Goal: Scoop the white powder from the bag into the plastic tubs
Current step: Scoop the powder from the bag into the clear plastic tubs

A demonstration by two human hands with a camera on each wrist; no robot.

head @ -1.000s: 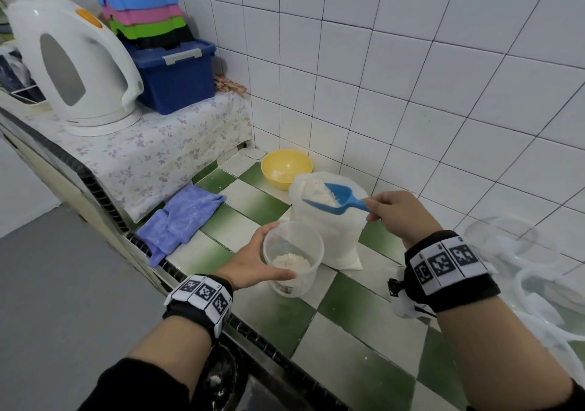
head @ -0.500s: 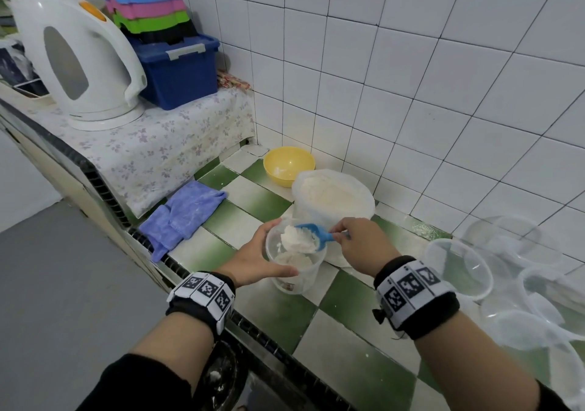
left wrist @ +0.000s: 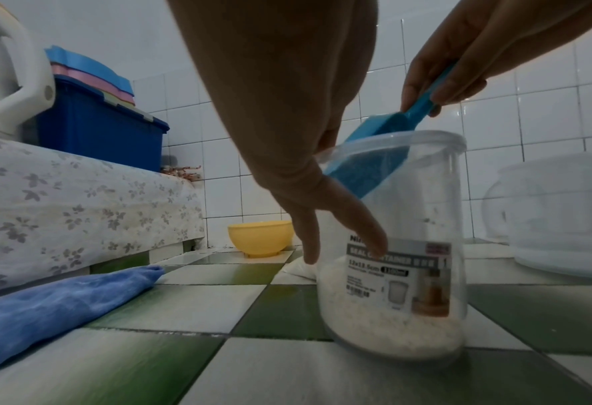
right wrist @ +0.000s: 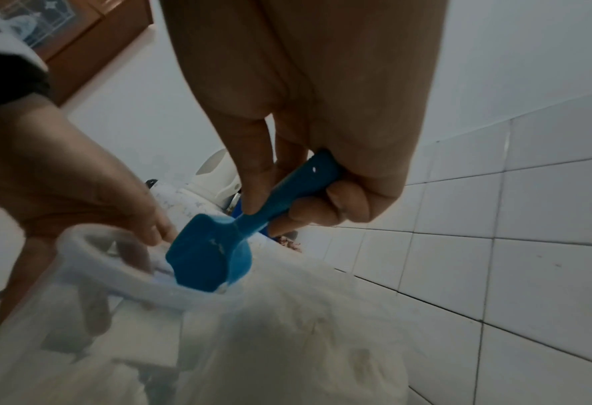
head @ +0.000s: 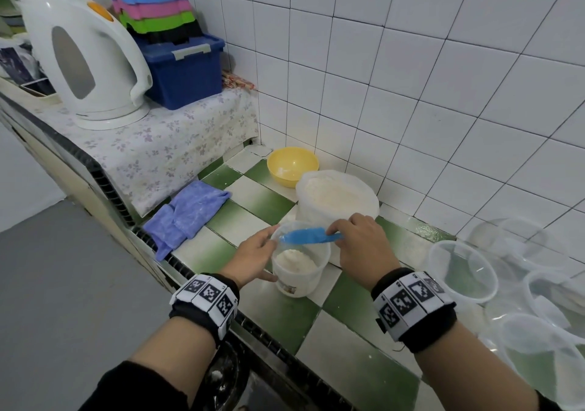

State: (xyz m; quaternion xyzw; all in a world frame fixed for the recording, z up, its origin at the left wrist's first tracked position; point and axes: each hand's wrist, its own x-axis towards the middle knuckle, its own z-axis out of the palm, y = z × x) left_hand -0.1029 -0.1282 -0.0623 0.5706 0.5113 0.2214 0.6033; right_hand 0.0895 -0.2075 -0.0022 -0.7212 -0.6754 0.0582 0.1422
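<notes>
You're at a green-and-white checkered tile counter (head: 262, 195) set into a corner of white wall tiles. Your left hand (head: 253, 252) steadies a clear plastic tub (head: 299, 279) standing upright on the counter: in the left wrist view the fingers (left wrist: 357, 219) lie against its wall and label, fairly straight rather than wrapped round it. The tub holds a low heap of white powder (head: 294, 260) at its bottom. Your right hand (head: 361, 246) pinches the handle of a blue scoop (head: 308, 236), thumb and curled fingers clamped on it; the scoop's bowl is tipped down inside the tub's mouth, leaning on the rim. Just behind the tub stands the open bag (head: 338, 195) of white powder, touching or nearly touching it. A yellow bowl (head: 292, 165) sits behind the bag in the corner. A blue cloth (head: 186, 214) lies to your left on the counter, and several empty clear tubs (head: 462, 271) crowd the right side. On the raised, cloth-covered shelf stand a white kettle (head: 85, 59) and a blue box (head: 186, 69) with stacked coloured lids on top
</notes>
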